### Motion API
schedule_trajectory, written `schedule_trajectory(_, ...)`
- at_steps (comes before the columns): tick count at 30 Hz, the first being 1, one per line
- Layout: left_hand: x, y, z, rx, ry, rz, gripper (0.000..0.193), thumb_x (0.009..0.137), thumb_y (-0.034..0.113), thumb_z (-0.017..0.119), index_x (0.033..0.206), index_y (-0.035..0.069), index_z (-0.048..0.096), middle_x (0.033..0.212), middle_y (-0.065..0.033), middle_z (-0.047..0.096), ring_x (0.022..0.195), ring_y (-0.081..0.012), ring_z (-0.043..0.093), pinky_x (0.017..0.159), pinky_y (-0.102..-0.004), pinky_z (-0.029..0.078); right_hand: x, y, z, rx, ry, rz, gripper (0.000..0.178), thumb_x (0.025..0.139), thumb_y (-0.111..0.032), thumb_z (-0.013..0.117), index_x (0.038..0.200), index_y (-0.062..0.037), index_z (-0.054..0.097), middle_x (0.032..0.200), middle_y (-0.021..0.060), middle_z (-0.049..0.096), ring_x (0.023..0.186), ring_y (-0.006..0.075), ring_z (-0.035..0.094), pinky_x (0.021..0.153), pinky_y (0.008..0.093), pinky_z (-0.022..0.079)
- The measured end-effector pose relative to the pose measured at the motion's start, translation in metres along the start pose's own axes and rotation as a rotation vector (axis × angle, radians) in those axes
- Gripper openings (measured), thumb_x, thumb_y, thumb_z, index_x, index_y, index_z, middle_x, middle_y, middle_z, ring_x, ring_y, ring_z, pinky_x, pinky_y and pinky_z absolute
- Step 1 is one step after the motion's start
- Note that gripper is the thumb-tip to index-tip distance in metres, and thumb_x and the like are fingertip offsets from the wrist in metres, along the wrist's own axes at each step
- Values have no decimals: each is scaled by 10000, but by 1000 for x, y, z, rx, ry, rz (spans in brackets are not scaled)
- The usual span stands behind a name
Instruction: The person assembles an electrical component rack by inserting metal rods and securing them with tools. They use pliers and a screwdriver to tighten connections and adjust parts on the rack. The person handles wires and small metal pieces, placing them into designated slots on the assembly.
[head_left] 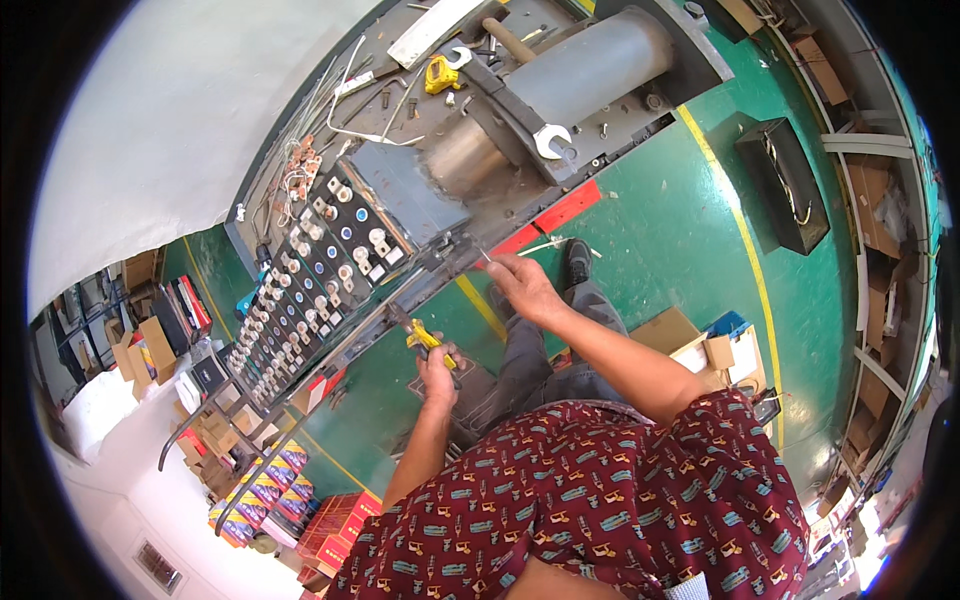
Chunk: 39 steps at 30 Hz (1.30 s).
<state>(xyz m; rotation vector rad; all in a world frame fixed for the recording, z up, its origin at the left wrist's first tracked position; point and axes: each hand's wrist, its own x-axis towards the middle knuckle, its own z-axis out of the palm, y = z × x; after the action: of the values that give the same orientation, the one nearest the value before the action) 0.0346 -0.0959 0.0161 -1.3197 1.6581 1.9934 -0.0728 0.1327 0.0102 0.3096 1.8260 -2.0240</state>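
Note:
My left hand (437, 376) is closed around yellow-and-black-handled pliers (424, 338), their head pointing up toward the bench edge. Just right of it, my right hand (527, 288) pinches a thin, small metal piece (486, 256) at the edge of the bench; its far end is too small to make out. Rows of black battery cells (318, 268) with pale terminals and blue caps stand to the left of both hands. Beyond my right hand, a grey metal block (408, 190) on the bench adjoins a bare metal cylinder (468, 158).
On the workbench (590, 150) lie a large grey cylinder (595, 65), an open-ended wrench (550, 141), a yellow tape measure (440, 74), a hammer (510, 40) and loose wire. A black box (783, 185) stands on the green floor, cartons (665, 335) to my right.

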Motion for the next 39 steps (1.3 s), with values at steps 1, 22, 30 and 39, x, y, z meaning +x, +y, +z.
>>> schedule_trajectory(1, 0, 1, 0, 18, -1, -7, 326, 827, 103, 526, 1147, 53, 490, 759, -76, 552, 589, -173, 535, 488, -328, 468, 2, 1, -1, 2, -21, -1, 314, 987, -263, 538, 986, 41, 616, 693, 102, 585, 670, 175, 601, 641, 359, 485)
schedule_trajectory(22, 4, -2, 5, 1, -39, 24, 300, 816, 79, 543, 1112, 47, 506, 726, -58, 529, 563, -150, 523, 462, -309, 455, 19, -3, -7, -17, -74, 32, 333, 981, -249, 532, 868, 57, 599, 673, 94, 539, 651, 188, 527, 634, 369, 447)
schedule_trajectory(30, 5, 12, 4, 114, -48, 72, 313, 835, 76, 563, 1146, 53, 535, 724, -25, 545, 525, -118, 503, 465, -287, 434, 17, -34, 6, 183, -3, 431, 194, 974, -233, 575, 957, -61, 662, 668, -34, 473, 523, 82, 422, 441, 267, 345)
schedule_trajectory(39, 33, -20, -48, 487, -175, 262, 537, 803, 178, 607, 1311, 71, 471, 1080, -156, 610, 1012, -303, 602, 892, -397, 477, -32, 23, -67, -515, -85, 389, 282, 957, -259, 560, 1017, -4, 663, 605, 12, 499, 469, 106, 464, 420, 266, 383)
